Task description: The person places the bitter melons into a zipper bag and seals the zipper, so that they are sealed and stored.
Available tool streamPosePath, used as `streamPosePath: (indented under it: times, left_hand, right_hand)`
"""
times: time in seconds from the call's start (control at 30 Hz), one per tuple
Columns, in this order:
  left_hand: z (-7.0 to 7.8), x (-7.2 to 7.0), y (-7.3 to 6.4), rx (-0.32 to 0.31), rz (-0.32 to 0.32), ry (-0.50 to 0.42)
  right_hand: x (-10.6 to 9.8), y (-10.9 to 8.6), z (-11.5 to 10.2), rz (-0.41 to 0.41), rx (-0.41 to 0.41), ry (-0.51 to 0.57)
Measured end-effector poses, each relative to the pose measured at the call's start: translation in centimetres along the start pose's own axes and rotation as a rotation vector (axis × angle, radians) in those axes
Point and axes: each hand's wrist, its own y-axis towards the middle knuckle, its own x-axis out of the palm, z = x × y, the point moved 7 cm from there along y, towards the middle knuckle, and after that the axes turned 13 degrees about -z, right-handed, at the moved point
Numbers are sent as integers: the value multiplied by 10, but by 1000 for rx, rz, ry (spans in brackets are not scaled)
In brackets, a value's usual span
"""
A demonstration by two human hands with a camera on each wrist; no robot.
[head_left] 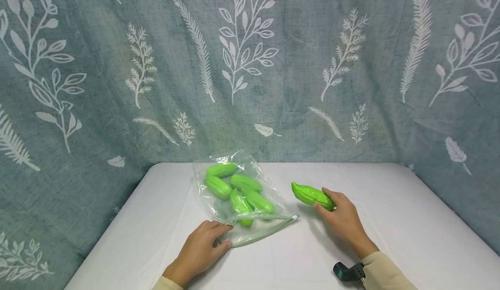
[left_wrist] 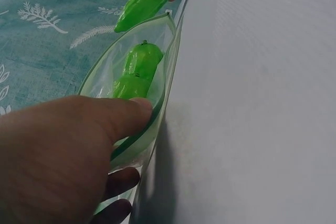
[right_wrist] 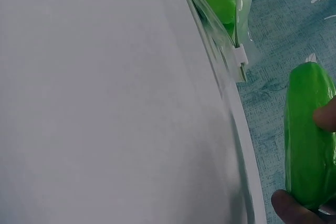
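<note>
My left hand (head_left: 201,247) pinches the near edge of a clear slider zip bag (head_left: 261,226) between thumb and fingers. In the left wrist view the thumb lies at the bag's green-rimmed mouth, which gapes wide. Several bright green gourd-like vegetables (head_left: 218,187) lie inside, one of them (head_left: 245,222) close to the mouth. Right of the bag, my right hand (head_left: 344,217) grips another green gourd-like vegetable (head_left: 310,194) with ridged sides and a pointed tip. It is held above the table, its tip toward the bag.
A white slider (head_left: 294,217) sits at the right end of the bag's zip. Everything rests on a white-covered table (head_left: 156,220). A blue-green curtain with white leaf prints (head_left: 289,73) hangs behind and at both sides. A black wrist device (head_left: 347,272) is by the right sleeve.
</note>
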Motion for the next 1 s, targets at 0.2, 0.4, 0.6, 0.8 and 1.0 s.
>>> streamPosePath:
  times: [0.2,0.4,0.6,0.8,1.0]
  left_hand:
    - [2,-1,1,7,4,-8]
    - [1,1,1,2,-6,0]
    - [-2,1,0,-7,-6,3]
    - [-2,1,-2,-16,-16,-7]
    - [0,0,0,-2,-6,-12]
  right_hand:
    - [1,-3,-2,-11,-10,-1]
    - [5,-3,-4,-33,-35,19]
    - [8,-4,-6,-41,-49,43]
    - [12,-9,-11,-77,-68,96]
    - [17,-13,-18,-125,-74,136]
